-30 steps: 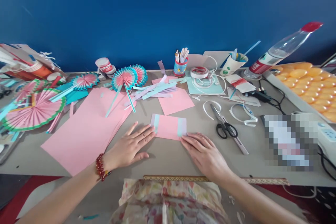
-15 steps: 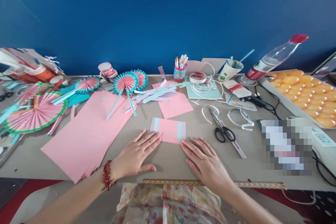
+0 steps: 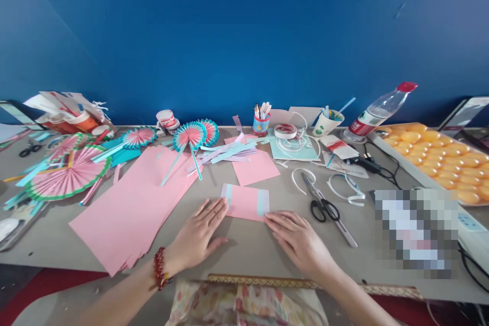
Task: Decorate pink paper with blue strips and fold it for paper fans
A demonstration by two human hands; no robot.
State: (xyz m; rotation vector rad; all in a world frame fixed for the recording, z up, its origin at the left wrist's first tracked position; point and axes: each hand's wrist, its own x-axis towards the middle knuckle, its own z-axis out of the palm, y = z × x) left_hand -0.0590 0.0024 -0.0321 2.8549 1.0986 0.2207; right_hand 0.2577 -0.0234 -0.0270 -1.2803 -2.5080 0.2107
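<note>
A small pink paper sheet [image 3: 245,202] with pale blue and lilac strips along both short ends lies flat on the table before me. My left hand [image 3: 202,232], wearing a red bead bracelet [image 3: 159,268], rests flat with fingers stretched over the sheet's left end, thumb out to the side. At the sheet's lower right corner, the fingertips of my right hand [image 3: 298,239] touch the paper, fingers extended and lying flat. Black-handled scissors [image 3: 324,209] lie to the right of that hand. A stack of larger pink sheets [image 3: 133,204] lies left of my left hand.
Behind the sheet are a pink square [image 3: 255,167], cut paper strips [image 3: 229,152] and a pen holder [image 3: 262,125]. Folded paper fans [image 3: 72,170] lie left. Rightward stand a paper cup [image 3: 324,126], a leaning bottle [image 3: 378,112] and an orange bumpy panel [image 3: 435,153].
The head view has tilted up, so the table appears lower. My left fingers have slid left from the pink middle onto the sheet's left strips. My right hand stays at the lower right corner.
</note>
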